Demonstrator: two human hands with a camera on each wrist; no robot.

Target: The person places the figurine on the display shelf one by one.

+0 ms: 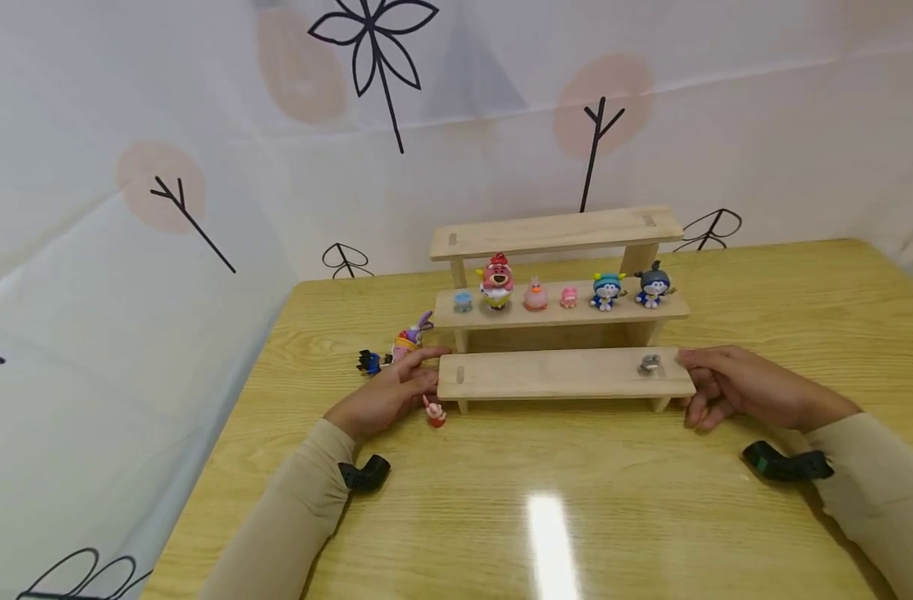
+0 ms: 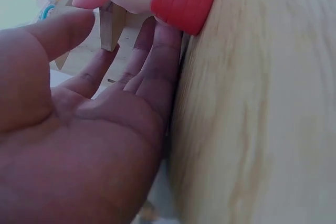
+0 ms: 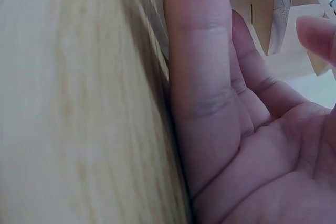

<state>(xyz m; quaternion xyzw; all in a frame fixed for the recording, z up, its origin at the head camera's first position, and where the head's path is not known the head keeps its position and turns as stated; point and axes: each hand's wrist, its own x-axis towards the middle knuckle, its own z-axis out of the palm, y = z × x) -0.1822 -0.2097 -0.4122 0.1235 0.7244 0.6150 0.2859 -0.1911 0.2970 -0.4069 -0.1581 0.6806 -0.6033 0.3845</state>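
Note:
A low wooden riser [image 1: 546,374] stands in front of two taller tiers, with a small grey figurine [image 1: 650,363] near its right end. At the riser's left end is my left hand [image 1: 385,393], its fingers extended and thumb apart in the left wrist view. A small figurine with a red base [image 2: 184,4] sits right by these fingers, on the table. My right hand [image 1: 741,387] is at the riser's other end, with fingertips by the board's edge. The right wrist view shows its fingers [image 3: 202,66] mostly straight along the tabletop, close to a wooden leg [image 3: 273,14].
On the middle tier [image 1: 512,320] stand several figurines, among them a pink bear [image 1: 496,283] and a dark-haired one [image 1: 654,286]. The top tier [image 1: 554,232] is behind them. A purple-eared figurine [image 1: 409,337] and a blue figurine [image 1: 370,362] lie left of the riser.

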